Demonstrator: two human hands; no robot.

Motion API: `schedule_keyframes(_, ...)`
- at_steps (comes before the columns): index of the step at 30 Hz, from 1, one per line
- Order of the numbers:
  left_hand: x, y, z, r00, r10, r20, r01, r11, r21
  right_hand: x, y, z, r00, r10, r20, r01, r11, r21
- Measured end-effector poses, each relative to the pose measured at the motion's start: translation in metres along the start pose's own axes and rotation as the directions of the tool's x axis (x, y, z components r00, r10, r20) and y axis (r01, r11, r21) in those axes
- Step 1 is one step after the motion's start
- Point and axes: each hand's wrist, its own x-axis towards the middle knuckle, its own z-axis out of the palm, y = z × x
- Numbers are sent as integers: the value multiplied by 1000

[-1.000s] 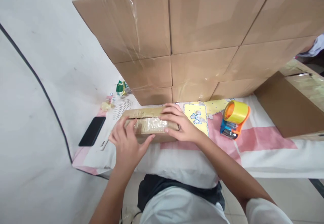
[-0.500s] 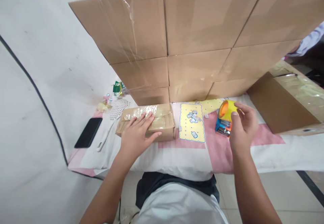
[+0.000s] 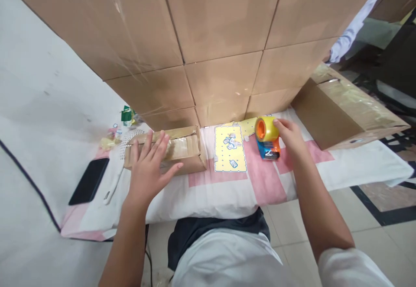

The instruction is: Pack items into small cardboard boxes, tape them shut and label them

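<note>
The box (image 3: 186, 164) lay at the left of the cloth-covered surface (image 3: 224, 195), in front of the stacked cartons (image 3: 224, 77), and work on it looked partly done. Shiny tape (image 3: 180, 147) lay on its top, but a dark gap ran along behind that taped part, under the far edge, so the closing was judged unfinished. The left hand (image 3: 147, 170) rested on the top of the box, its fingers spread and the thumb held out towards the near right side. The right hand (image 3: 294, 137) was at the dispenser (image 3: 269, 152), well apart from the box, with its fingertips touching the right edge of the yellow roll (image 3: 270, 127); the thumb was too hidden to tell whether the fingers pinched the roll or only met it. No strip ran from the roll to the box, so any further taping remained undone. Between the two lay a yellow paper (image 3: 222, 157) with small pieces on it, and the phone (image 3: 89, 181) lay well to the left.
</note>
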Motion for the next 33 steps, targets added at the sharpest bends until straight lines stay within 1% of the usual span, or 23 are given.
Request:
schedule_keyframes(1,-1,10,1,995,49,-84,-51,998,-23,0,1,0,993,71,93,-76,996,48)
schedule_keyframes(3,-6,43,9,953,167,-253,-204,970,-130,-6,-1,5,957,198,213,-225,968,114)
schedule_keyframes(4,-8,64,17,929,209,-305,-282,933,-222,-10,-2,9,939,224,261,-267,953,141)
schedule_keyframes(5,-10,88,28,934,235,-271,-325,874,-362,-16,-4,13,922,232,310,-294,940,171)
schedule_keyframes(6,-10,111,41,963,226,-149,-270,816,-510,-21,-6,18,908,228,353,-313,927,206)
schedule_keyframes(7,-8,132,56,983,174,60,-102,785,-611,-27,-8,23,900,215,378,-324,912,251)
schedule_keyframes(8,-4,150,71,977,83,196,73,736,-673,-33,-11,28,904,196,379,-322,897,304)
schedule_keyframes(9,2,164,86,940,-14,340,261,671,-694,-39,-14,33,920,173,352,-303,882,360)
schedule_keyframes(10,11,173,100,890,-78,450,405,590,-698,-44,-17,38,941,147,304,-268,874,406)
schedule_keyframes(11,20,178,111,845,-124,520,503,515,-694,-49,-21,43,962,116,245,-216,874,436)
schedule_keyframes(12,29,180,120,810,-148,568,565,454,-689,-53,-25,47,980,81,184,-157,881,447)
schedule_keyframes(13,38,179,127,795,-158,586,594,401,-698,-56,-29,50,991,45,126,-96,893,440)
schedule_keyframes(15,49,173,133,799,-181,574,600,317,-735,-58,-36,56,1000,-16,21,7,921,391)
schedule_keyframes(17,54,168,133,812,-210,544,583,252,-772,-57,-40,62,998,-56,-35,65,934,351)
schedule_keyframes(18,54,167,133,815,-225,535,578,231,-783,-55,-41,64,997,-72,-16,73,934,350)
schedule_keyframes(19,53,166,132,815,-238,529,575,219,-788,-53,-41,67,996,-82,42,62,929,365)
schedule_keyframes(20,52,166,132,814,-246,527,575,212,-790,-52,-40,68,987,-89,134,29,919,394)
schedule_keyframes(22,51,166,134,808,-260,529,580,191,-792,-49,-38,71,931,-98,352,-80,886,457)
schedule_keyframes(24,51,166,136,800,-261,540,589,167,-791,-47,-36,71,858,-116,501,-173,852,494)
schedule_keyframes(26,52,167,138,795,-249,553,596,153,-788,-46,-36,69,819,-153,554,-181,846,501)
schedule_keyframes(29,55,168,139,787,-237,570,610,156,-777,-45,-35,66,820,-166,547,-143,867,478)
schedule_keyframes(31,57,167,138,773,-240,588,629,161,-761,-44,-34,64,825,-157,543,-158,859,488)
schedule_keyframes(33,59,164,137,751,-236,617,656,154,-739,-44,-31,63,811,-154,564,-193,840,507)
